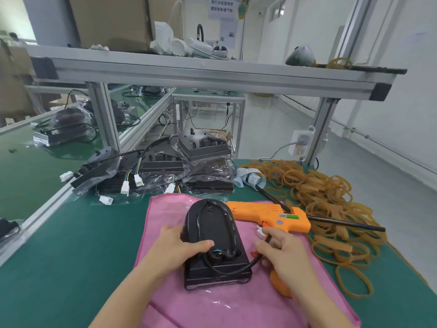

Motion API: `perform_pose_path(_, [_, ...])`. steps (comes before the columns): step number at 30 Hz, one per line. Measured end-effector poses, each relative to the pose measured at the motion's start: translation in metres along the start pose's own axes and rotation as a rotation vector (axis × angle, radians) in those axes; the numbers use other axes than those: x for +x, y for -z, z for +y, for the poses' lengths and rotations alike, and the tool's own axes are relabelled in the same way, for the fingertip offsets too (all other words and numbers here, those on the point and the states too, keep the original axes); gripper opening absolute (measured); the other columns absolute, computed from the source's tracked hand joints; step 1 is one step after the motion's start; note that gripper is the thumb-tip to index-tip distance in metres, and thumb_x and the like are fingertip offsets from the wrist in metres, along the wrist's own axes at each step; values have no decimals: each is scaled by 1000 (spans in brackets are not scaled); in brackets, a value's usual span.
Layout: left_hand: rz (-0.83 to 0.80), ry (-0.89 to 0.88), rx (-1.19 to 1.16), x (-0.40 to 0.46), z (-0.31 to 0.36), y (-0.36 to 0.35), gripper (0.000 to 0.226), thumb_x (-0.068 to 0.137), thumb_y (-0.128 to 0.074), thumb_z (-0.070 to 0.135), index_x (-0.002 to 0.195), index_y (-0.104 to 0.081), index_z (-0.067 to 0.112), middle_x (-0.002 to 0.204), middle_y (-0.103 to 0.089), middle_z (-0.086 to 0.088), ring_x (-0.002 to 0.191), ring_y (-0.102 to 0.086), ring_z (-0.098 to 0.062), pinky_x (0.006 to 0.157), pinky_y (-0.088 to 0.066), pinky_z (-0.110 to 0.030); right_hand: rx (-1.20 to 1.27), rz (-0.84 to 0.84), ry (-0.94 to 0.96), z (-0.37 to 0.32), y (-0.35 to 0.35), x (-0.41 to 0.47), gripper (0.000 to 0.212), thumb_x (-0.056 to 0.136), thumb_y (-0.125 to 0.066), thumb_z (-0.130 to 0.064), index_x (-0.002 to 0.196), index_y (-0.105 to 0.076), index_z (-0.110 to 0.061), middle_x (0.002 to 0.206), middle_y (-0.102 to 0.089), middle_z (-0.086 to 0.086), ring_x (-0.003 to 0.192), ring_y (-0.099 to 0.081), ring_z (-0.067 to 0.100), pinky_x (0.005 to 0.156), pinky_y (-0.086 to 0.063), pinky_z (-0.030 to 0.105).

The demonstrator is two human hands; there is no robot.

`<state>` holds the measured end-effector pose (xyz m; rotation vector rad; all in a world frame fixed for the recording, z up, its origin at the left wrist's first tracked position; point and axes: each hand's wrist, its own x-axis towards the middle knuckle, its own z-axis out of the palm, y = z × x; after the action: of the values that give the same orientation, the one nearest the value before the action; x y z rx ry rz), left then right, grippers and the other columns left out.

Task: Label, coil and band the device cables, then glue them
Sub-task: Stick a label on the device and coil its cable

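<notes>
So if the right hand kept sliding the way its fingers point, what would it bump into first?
Probably the orange glue gun. The right hand, pinching the black cable near its white connector, points up and left, with the gun's body just beyond the fingertips; depth is hard to judge.

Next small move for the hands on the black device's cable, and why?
Probably: the right hand draws the black cable back toward the black domed device to start a coil. The cable hangs in one loose loop off the device's edge, its white connector pinched at the fingertips, while the left hand pins the device on the pink cloth.
</notes>
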<state>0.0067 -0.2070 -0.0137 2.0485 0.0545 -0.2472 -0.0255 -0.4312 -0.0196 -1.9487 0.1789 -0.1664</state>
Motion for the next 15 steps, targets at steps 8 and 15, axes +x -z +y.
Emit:
perform_pose_path(8, [194, -304, 117, -1, -11, -29, 49, 92, -63, 17, 138, -49, 26, 156, -22, 7, 141, -15, -11, 117, -15, -28, 269, -62, 176, 16, 14, -17, 25, 76, -76, 5, 86, -75, -18, 59, -53, 0, 55, -45, 10, 53, -39, 15])
perform_pose_path(15, [333, -587, 481, -9, 9, -26, 42, 89, -61, 14, 128, -58, 29, 145, -40, 12, 138, -27, -14, 114, -15, -34, 184, -211, 118, 3, 21, -11, 12, 85, -70, -5, 84, -74, -16, 52, -50, -4, 49, -42, 7, 48, -35, 13])
